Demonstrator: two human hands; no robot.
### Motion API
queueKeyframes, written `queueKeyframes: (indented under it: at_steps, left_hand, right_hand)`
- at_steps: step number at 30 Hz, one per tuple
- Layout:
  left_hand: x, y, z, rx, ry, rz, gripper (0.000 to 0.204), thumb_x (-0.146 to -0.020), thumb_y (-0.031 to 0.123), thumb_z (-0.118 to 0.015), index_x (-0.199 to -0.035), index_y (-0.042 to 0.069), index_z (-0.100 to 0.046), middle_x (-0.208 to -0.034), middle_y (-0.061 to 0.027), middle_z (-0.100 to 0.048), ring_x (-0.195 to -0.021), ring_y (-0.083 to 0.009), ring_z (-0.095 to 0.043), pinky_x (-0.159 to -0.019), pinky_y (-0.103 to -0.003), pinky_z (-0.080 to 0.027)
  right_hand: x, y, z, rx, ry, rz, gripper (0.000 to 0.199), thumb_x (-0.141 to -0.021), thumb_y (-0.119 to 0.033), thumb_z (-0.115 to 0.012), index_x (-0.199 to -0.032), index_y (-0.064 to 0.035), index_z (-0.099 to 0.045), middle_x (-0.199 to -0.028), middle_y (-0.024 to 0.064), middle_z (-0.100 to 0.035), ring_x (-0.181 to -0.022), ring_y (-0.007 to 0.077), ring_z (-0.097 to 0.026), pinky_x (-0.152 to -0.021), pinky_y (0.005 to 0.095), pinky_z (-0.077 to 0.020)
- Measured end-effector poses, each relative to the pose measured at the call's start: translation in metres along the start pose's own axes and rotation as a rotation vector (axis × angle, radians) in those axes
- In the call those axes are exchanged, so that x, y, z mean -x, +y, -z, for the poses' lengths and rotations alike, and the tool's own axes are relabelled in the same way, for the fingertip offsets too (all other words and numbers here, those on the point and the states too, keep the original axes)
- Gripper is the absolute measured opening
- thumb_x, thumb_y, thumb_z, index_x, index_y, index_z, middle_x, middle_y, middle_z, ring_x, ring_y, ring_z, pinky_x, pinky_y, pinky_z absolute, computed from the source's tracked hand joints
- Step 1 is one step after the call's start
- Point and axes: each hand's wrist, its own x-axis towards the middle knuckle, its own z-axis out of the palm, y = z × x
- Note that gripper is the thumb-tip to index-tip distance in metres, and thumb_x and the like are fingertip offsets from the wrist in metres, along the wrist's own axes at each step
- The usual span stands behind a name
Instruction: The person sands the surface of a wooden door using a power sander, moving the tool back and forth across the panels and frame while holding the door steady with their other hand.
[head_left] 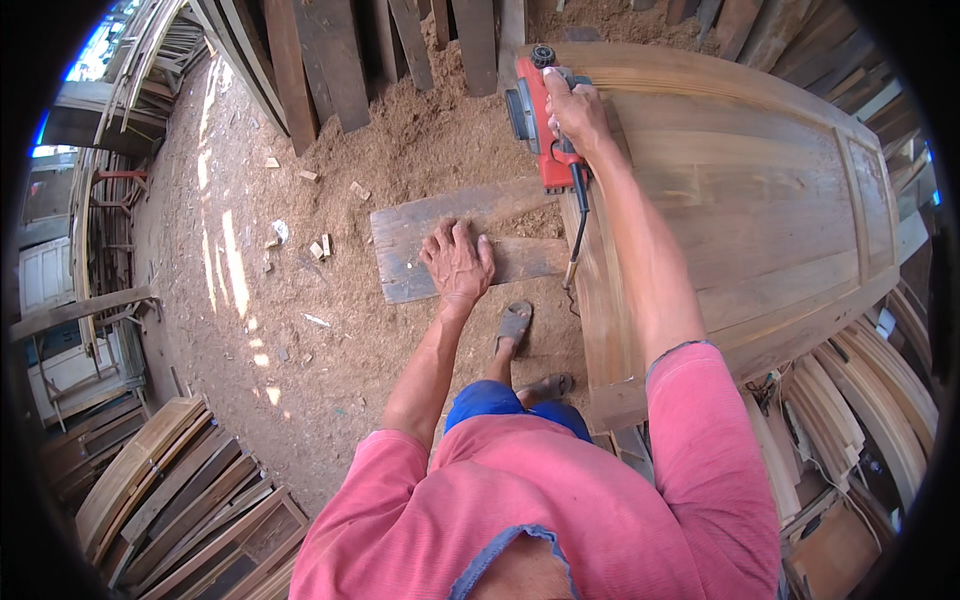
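My right hand (pixel 577 112) is wrapped round the handle of a red electric planer (pixel 548 150), its black cord hanging down toward me. The planer rests at the far left end of a large panelled wooden door (pixel 740 190), which lies flat to my right. My left hand (pixel 458 262) holds nothing; its fingers are apart and somewhat bent, above or on a grey weathered board (pixel 400 240) left of the door. Whether the palm touches the board I cannot tell. Sawdust lies on part of that board.
Shavings and several small wood offcuts (pixel 316 250) litter the dirt floor (pixel 300 350). Upright planks (pixel 330 60) lean at the far side. Stacked boards (pixel 190 500) stand at the near left, and curved wooden pieces (pixel 870 390) are piled at the right, beyond the door.
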Motion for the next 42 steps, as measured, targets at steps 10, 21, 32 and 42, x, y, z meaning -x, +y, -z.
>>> queueKeyframes:
  at_steps: [10, 21, 32, 42]
  left_hand:
    - [0.000, 0.003, 0.000, -0.027, 0.020, -0.025, 0.046, -0.092, 0.031, -0.064, -0.132, 0.011, -0.056, -0.137, -0.0162, -0.051, -0.124, -0.0405, -0.045, -0.107, -0.056, -0.032]
    - [-0.002, 0.000, -0.003, 0.000, 0.012, -0.018, 0.044, -0.092, 0.031, -0.062, -0.130, 0.010, -0.056, -0.138, -0.0157, -0.051, -0.123, -0.0402, -0.045, -0.106, -0.056, -0.032]
    - [0.001, -0.002, 0.000, 0.022, 0.035, 0.013, 0.041, -0.092, 0.031, -0.062, -0.127, 0.010, -0.058, -0.137, -0.0151, -0.053, -0.123, -0.0397, -0.046, -0.105, -0.054, -0.033]
    - [0.007, -0.024, -0.018, 0.027, 0.115, -0.096, 0.043, -0.096, 0.035, -0.058, -0.127, 0.005, -0.057, -0.142, -0.0188, -0.049, -0.125, -0.0442, -0.045, -0.106, -0.060, -0.033]
  right_hand:
    - [-0.043, -0.003, -0.007, 0.027, -0.023, 0.019, 0.041, -0.097, -0.046, -0.066, -0.088, -0.0064, -0.068, -0.065, 0.0023, -0.059, -0.047, 0.0127, -0.054, -0.044, 0.0313, -0.0432]
    - [-0.069, -0.010, -0.012, 0.064, -0.005, -0.020, 0.063, -0.090, -0.064, -0.062, -0.070, -0.0050, -0.065, -0.061, 0.0062, -0.063, -0.054, 0.0166, -0.063, -0.052, 0.0340, -0.0484]
    - [0.115, 0.006, 0.066, -0.276, -0.060, -0.089, 0.043, -0.100, -0.052, -0.062, -0.102, -0.0090, -0.063, -0.066, -0.0038, -0.055, -0.049, 0.0055, -0.052, -0.044, 0.0238, -0.0423]
    - [0.341, 0.065, 0.152, -0.284, -0.011, -0.158, 0.046, -0.102, -0.049, -0.059, -0.100, -0.0032, -0.061, -0.067, -0.0005, -0.056, -0.051, 0.0081, -0.053, -0.045, 0.0253, -0.0434]
